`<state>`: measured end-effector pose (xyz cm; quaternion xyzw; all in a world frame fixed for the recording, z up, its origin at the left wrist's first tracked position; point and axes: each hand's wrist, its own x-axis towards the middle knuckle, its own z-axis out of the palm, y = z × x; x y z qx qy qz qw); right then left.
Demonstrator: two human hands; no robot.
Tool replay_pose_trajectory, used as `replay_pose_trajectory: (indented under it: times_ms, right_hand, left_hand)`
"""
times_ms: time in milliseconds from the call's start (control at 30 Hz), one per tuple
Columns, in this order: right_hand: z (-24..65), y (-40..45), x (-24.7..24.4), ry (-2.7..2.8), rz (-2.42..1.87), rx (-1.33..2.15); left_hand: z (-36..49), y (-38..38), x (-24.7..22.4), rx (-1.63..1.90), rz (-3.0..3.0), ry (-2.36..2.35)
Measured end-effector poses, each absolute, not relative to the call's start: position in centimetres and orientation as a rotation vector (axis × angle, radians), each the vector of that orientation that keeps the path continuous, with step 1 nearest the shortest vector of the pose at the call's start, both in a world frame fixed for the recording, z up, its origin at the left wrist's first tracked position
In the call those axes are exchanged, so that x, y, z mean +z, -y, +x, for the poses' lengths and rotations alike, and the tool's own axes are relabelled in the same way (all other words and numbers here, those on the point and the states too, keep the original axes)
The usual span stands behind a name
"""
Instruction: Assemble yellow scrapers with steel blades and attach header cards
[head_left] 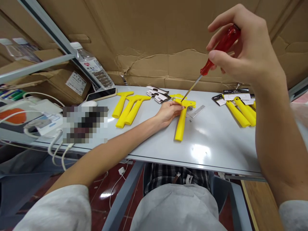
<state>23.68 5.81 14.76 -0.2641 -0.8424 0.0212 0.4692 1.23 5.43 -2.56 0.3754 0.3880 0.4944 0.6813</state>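
Observation:
My right hand (251,48) is raised, its fingers wrapped round the red handle of a screwdriver (222,45). The slanting shaft reaches down to the head of a yellow scraper (181,126), which lies on the table with its handle towards me. With its fingertips at the scraper's head, my left hand (167,115) pinches it from the left side. Just right of the scraper lies a flat metal blade (198,111). Small screws (190,121) lie beside it. Another yellow piece (176,96) shows partly behind the scraper's head.
Several yellow scrapers (122,110) lie to the left, near black-and-white cards (158,94). More yellow scrapers with card tops (240,110) are on the right. A phone (102,94), a plastic bottle (92,65) and white cables (56,144) crowd the left end. Cardboard (154,38) walls the back.

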Motion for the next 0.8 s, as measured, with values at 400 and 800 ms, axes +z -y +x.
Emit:
replay_pose_trajectory:
  times_ms: [400, 800]
  right_hand:
    - [23.34, -5.63, 15.02, 1.973, -0.763, 0.059]
    - [23.65, -5.23, 15.07, 2.014, -0.727, 0.103]
  left_hand:
    - [1.11, -5.54, -2.64, 1.098, 0.846, -0.857]
    - [1.08, -5.58, -2.79, 1.105, 0.825, -0.866]
